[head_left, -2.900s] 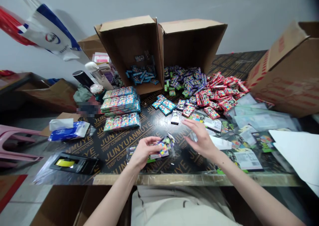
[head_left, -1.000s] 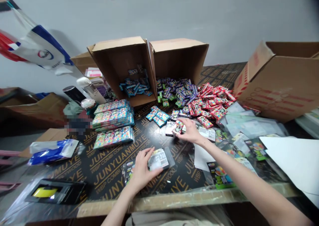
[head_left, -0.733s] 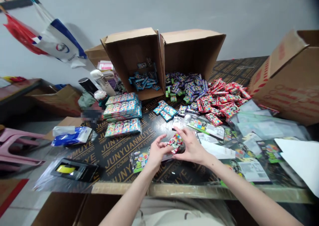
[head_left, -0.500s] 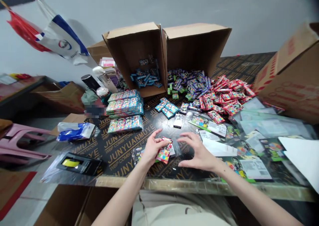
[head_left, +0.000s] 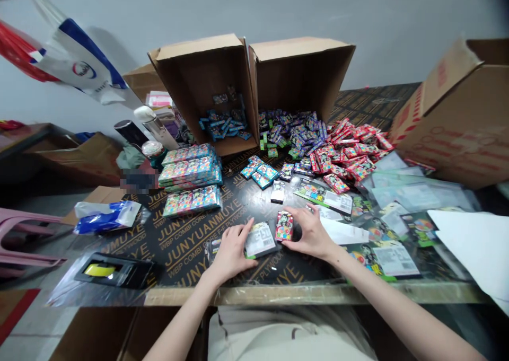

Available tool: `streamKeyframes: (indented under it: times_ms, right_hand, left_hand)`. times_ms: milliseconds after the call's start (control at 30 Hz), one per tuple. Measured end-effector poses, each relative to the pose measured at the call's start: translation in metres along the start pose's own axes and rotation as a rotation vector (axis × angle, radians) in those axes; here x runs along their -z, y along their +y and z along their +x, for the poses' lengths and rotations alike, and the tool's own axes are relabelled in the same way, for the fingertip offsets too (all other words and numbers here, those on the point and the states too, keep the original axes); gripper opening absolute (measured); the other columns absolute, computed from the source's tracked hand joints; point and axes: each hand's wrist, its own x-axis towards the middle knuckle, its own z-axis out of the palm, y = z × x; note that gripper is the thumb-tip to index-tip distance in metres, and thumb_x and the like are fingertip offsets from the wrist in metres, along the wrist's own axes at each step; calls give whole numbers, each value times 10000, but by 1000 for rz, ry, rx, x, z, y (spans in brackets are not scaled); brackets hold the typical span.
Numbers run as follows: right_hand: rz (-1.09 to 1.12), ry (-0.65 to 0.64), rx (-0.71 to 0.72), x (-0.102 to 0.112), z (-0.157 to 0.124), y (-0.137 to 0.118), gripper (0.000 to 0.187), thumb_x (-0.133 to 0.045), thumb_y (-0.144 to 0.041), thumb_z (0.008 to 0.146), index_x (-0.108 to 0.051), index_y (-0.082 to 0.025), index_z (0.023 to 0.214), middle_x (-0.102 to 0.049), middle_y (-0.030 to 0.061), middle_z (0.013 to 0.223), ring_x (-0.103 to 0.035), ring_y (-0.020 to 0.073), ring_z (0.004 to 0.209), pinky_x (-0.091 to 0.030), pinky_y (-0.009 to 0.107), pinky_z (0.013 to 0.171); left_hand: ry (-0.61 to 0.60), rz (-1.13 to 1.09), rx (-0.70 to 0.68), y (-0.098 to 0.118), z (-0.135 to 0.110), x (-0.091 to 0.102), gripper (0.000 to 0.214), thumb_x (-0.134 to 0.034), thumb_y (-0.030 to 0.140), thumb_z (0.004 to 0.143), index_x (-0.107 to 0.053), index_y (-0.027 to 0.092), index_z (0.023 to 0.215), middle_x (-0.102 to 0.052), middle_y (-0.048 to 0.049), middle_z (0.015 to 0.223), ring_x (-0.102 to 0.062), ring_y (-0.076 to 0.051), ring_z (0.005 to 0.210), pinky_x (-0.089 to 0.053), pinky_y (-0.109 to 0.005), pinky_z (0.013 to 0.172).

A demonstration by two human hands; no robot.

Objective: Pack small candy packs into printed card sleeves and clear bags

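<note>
Near the table's front edge, the left hand [head_left: 230, 248] lies low & half closed on the left end of a clear sleeve [head_left: 259, 239] w/ a white label. The thumb is at its far corner, the fingers along its near side, holding it flat on the table [head_left: 178, 247]. Just right of it the right hand [head_left: 313, 235] pinches a red pack [head_left: 284, 226] btwn thumb and fingers. The pack stands upright, its bottom edge at the tabletop, beside the sleeve's right end (touching or not, can't tell).

Beyond the hands lies a white pack [head_left: 278, 191], then a few blue packs [head_left: 260, 173]. Farther back a purple heap [head_left: 294, 133] and a red heap [head_left: 352, 149] spill from the right of two tipped boxes, the right box [head_left: 302, 75]. The left box [head_left: 207, 80] holds more blue ones. Stacked strips [head_left: 191, 167] sit left of centre. Flat bags [head_left: 401, 196] cover the right side, w/ a big carton [head_left: 457, 122] behind them. A tape dispenser [head_left: 115, 270] and a blue pouch [head_left: 105, 216] lie far left.
</note>
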Motion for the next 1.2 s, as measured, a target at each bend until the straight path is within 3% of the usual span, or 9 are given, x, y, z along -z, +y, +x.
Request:
streamKeyframes:
  times_ms: [100, 233, 533, 667, 733, 867, 967, 1067, 1200]
  right_hand:
    - [26, -74, 41, -4, 0, 6, 759, -647, -385, 648, -322, -199, 1307, -576, 101, 1148, -530, 265, 1017, -140, 491, 1008]
    - [69, -113, 80, -3, 0, 4, 795, -660, -404, 631, -305, -197, 1311, -580, 102, 1148, -539, 258, 1012, -150, 480, 1009]
    - [173, -179, 127, 1, 2, -3, 838, -689, -483, 624, -298, -217, 1316, -489, 115, 1282, -486, 262, 1118, -109, 461, 1034]
    - [200, -57, 16, 1, 1, -5, 964, -704, -572, 576, -250, -218, 1350, -494, 133, 1272, -451, 281, 1159, -100, 467, 1036]
    - [251, -13, -65, 1, -1, -12, 867, -653, -534, 676, -223, -226, 1363, -562, 112, 1194, -474, 254, 1139, -112, 458, 1034]
    - [370, -188, -34, 7, -1, -16, 635, -478, -407, 864, -159, -259, 1394, -597, 62, 1161, -510, 197, 1112, -157, 439, 1031]
    - [167, 40, -167, 24, 6, 21, 576, -510, -385, 837, -292, -250, 1353, -538, 75, 1239, -470, 221, 1149, -233, 430, 1004]
    - [-243, 370, -461, 57, 9, 88, 411, -540, -304, 777, -514, -236, 1182, -548, 78, 1205, -454, 248, 1138, -331, 409, 929]
    - [-393, 534, -635, 102, 6, 159, 357, -430, -201, 766, -544, -150, 1100, -506, 164, 1196, -406, 335, 1129, -317, 520, 866]
  left_hand:
    - [11, 31, -18, -10, -6, -2, 1019, -708, 263, 535, -169, 221, 1400, -511, -94, 1145, -469, -281, 1049, -335, -453, 940]
    - [25, -6, -49, -15, -9, 7, 1035, -697, 271, 559, -107, 198, 1407, -480, -102, 1227, -439, -283, 1127, -245, -483, 1023]
    - [-44, -42, -116, -9, -5, 9, 1045, -693, 284, 584, -51, 206, 1405, -411, -111, 1329, -412, -257, 1199, -143, -501, 1078]
    - [24, -38, -71, -9, -1, 6, 989, -675, 299, 613, -83, 216, 1401, -429, -107, 1305, -436, -265, 1171, -232, -501, 1044]
    - [62, -43, -42, -8, 3, 5, 983, -671, 308, 615, -90, 215, 1401, -472, -98, 1248, -461, -269, 1141, -298, -487, 1009]
    - [80, -31, -64, -7, 11, -1, 992, -668, 312, 612, -80, 217, 1405, -497, -89, 1213, -473, -270, 1125, -333, -464, 984]
    - [86, 23, -71, -15, 14, -12, 978, -659, 342, 622, -93, 197, 1406, -515, -98, 1188, -484, -278, 1102, -338, -469, 971]
    - [86, 120, -112, -26, 13, -23, 919, -643, 383, 642, -155, 205, 1400, -524, -100, 1177, -490, -288, 1068, -333, -488, 957]
    - [100, 188, -156, -33, 10, -29, 831, -591, 459, 701, -202, 211, 1393, -520, -103, 1178, -485, -278, 1042, -332, -476, 950]
